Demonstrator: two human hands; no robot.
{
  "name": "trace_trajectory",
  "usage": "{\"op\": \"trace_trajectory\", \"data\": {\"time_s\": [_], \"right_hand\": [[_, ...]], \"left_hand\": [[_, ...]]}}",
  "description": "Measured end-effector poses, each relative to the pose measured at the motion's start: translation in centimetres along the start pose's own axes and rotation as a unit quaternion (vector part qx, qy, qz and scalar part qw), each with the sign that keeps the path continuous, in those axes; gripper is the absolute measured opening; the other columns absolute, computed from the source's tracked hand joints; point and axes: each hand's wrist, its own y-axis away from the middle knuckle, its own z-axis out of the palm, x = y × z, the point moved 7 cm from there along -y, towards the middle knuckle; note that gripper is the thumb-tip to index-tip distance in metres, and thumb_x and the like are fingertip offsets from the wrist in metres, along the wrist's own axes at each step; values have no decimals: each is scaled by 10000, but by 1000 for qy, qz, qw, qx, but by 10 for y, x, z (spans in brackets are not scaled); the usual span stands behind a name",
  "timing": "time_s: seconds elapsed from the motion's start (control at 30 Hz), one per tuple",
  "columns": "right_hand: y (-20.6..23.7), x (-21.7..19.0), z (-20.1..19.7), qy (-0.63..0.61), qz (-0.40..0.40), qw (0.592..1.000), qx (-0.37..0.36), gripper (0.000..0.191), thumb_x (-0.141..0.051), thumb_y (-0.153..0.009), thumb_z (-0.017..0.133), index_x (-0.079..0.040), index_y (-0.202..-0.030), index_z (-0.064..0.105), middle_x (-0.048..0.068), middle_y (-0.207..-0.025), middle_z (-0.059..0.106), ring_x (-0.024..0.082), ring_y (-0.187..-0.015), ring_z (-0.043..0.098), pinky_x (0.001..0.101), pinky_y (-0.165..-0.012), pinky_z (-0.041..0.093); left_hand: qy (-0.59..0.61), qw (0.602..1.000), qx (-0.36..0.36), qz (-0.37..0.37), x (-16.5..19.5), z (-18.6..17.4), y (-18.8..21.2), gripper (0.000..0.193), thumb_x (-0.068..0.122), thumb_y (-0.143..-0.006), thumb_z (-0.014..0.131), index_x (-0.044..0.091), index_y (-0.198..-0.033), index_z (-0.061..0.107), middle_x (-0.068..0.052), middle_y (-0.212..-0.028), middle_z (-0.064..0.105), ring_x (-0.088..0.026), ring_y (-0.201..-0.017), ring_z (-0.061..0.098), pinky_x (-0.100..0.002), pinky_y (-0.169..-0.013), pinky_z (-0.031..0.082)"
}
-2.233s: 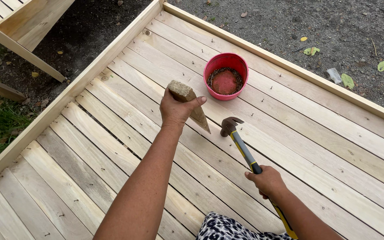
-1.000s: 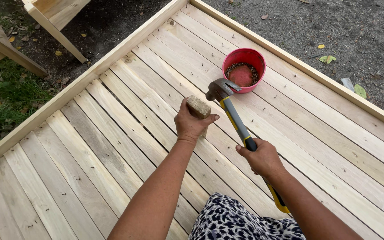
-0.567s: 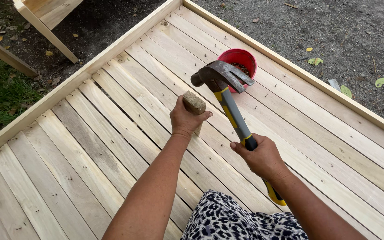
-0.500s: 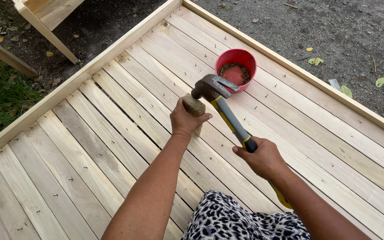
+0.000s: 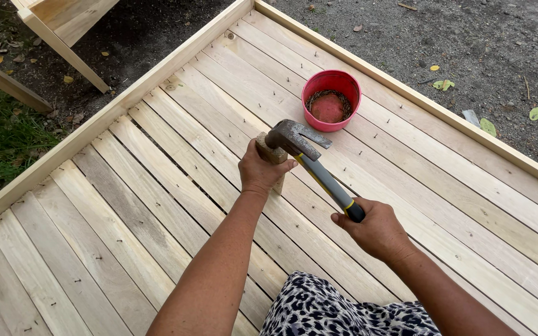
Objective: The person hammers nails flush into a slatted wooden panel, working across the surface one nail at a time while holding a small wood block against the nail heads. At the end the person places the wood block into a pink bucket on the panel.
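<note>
Left hand: my left hand (image 5: 263, 171) was closed round a short pale wooden block (image 5: 269, 149), fingers wrapped tight, standing it upright on the slatted deck of pale wooden planks (image 5: 157, 205).
Right hand: my right hand (image 5: 375, 230) was clenched on the grey and yellow grip of a steel claw hammer (image 5: 309, 158), held low on the handle, nearer my body than the left.
What changed: half a second before, the hammer head had stood beside the block; a moment before that it was lifted higher, in front of the bowl. Now its face lay down on the block's top – a blow just landed, by my reading.
What that meant: the block had stayed under my left hand through the swing, so the work was being struck through the wood, not directly. What lay under the block I could not tell.
Where the block was: just ahead of my left knuckles, touching the hammer head, on a plank in the middle of the deck.
Around: a round red plastic bowl of rusty nails (image 5: 331, 99) sat beyond both hands, apart from the hammer. Rows of nail heads dotted the planks.
In the way: my left thumb and fingers sat close under the hammer face – the one thing near the strike.
Edges: a raised pale wooden rail (image 5: 406, 93) ran past the bowl; gravel ground (image 5: 468, 43) lay beyond it.
</note>
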Motion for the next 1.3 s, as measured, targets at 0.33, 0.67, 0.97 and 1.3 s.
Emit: {"op": "trace_trajectory", "data": {"time_s": [0.33,0.67,0.97,1.3], "right_hand": [[-1,0,-3,7,-8,1000,-6,380,-444,-900,748,-81,-811,678,53,-619,582,155,-574,527,378,-573,486],[-2,9,-8,15,3,1000,-7,395,-456,-917,741,-75,-831,678,50,-631,587,164,-589,523,373,-583,473],[0,7,-17,-22,-6,1000,-1,370,-443,-906,744,-85,-836,680,49,-614,560,151,-568,509,376,-563,462],[-9,17,4,12,26,999,-26,350,-441,-926,726,-102,-860,670,49,-622,582,160,-557,524,366,-566,484]], "left_hand": [[-1,1000,-13,12,1,9,1,800,407,-537,967,181,-1183,553,-34,-1172,709,-182,-1111,702,-299,-1035,573],[21,1000,-17,-9,3,11,3,818,402,-483,988,171,-1154,582,-28,-1165,725,-178,-1103,707,-290,-1022,584],[10,1000,-17,-14,1,9,4,830,407,-524,984,165,-1192,556,-43,-1187,697,-190,-1128,687,-314,-1007,584],[-16,999,-31,-36,1,10,9,806,426,-523,975,181,-1159,545,-32,-1173,715,-177,-1127,701,-281,-1040,576]]}}
